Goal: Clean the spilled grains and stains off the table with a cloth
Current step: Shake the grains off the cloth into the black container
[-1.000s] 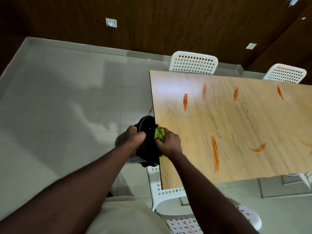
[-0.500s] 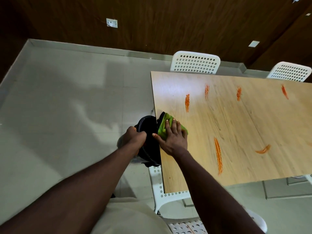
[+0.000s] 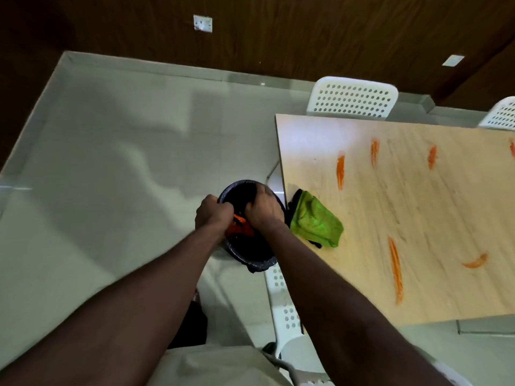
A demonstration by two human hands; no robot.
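Fingers (image 3: 223, 208) of the left hand (image 3: 213, 215) curl over the dark bin (image 3: 250, 252) rim; the right hand (image 3: 263, 211) reaches inside, its grip hidden. Green cloth (image 3: 316, 222) lies loose at the counter (image 3: 418, 218) edge, orange stains (image 3: 395, 271) unwiped, plenty left to do.

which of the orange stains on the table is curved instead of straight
The crescent stain by the near edge of the table, just right of the long streak. It bends like a hook; every other stain is straight.

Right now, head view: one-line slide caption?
Left hand holds black bin, right hand reaches into it; green cloth lies on the table near orange stains.
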